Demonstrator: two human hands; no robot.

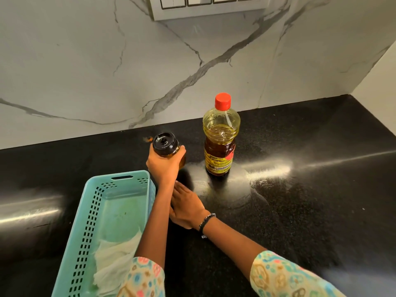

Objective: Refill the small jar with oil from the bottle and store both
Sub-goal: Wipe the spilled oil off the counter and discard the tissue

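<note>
Black counter [300, 211], marble wall [85, 71]. Oil bottle [220, 138] capped. Left hand [165, 165] gripping small jar [166, 145]; right hand [186, 205] flat, fingers straight.

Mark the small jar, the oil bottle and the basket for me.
small jar [165, 144]: head view, on its black lid, held by the left hand [164, 166].
oil bottle [220, 142]: head view, on its clear body.
basket [120, 175]: head view, on its far rim.

The left hand [165, 163] covers most of the small jar [166, 145], so its oil level cannot be told. The basket [94, 211] and switch plate [205, 5] are cut by frame edges. The bottle [220, 138] label is unreadable.
</note>
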